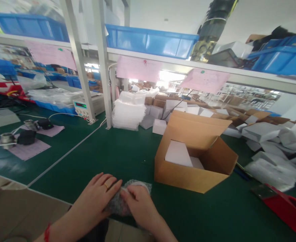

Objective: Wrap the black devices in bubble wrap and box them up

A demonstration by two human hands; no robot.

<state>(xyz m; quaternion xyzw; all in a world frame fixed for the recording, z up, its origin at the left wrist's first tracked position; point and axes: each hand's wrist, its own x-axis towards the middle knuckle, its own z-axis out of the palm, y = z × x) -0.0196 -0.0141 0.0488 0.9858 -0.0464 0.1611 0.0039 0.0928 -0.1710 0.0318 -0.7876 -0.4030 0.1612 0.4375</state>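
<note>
A small package in clear bubble wrap (119,203) lies at the near edge of the green table; what is inside it cannot be made out. My left hand (97,198), with a ring on one finger, holds the package from the left, its fingers bent over the top. On the other side my right hand (141,203) grips the wrap with thumb and curled fingers. Just right of my hands stands an open cardboard box (190,178), lid flap up, with white boxes (178,154) inside.
A red tape dispenser (285,208) lies at the right. Stacked white foam sleeves (128,112) stand behind, near many white boxes (261,131). Metal fittings with black parts (26,137) rest on pink paper at left. Blue bins (151,41) sit on the overhead shelf, held by metal posts (104,67).
</note>
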